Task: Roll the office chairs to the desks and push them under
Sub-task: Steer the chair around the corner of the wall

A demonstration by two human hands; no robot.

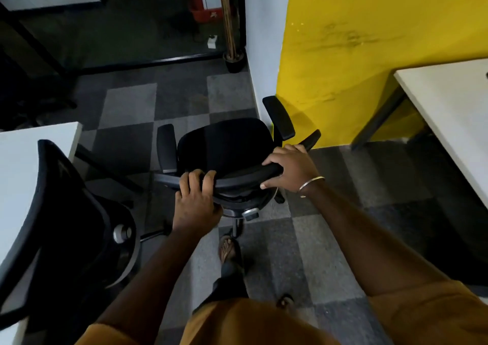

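A black office chair (224,144) with two armrests stands on the carpet in front of me, seen from above and behind. My left hand (195,199) grips the top rim of its backrest on the left. My right hand (293,170) grips the same rim on the right, thumb underneath. A second black mesh chair (66,212) stands at the left, its back towards me, tucked against a white desk (21,165). Another white desk (449,101) stands at the right by the yellow wall.
Grey checkered carpet tiles (317,239) cover the floor. A yellow wall (356,54) and white pillar (261,41) rise just beyond the chair. A glass partition with black frame (148,62) and a dark pot (233,62) lie further back. My sandalled foot (228,247) is behind the chair's base.
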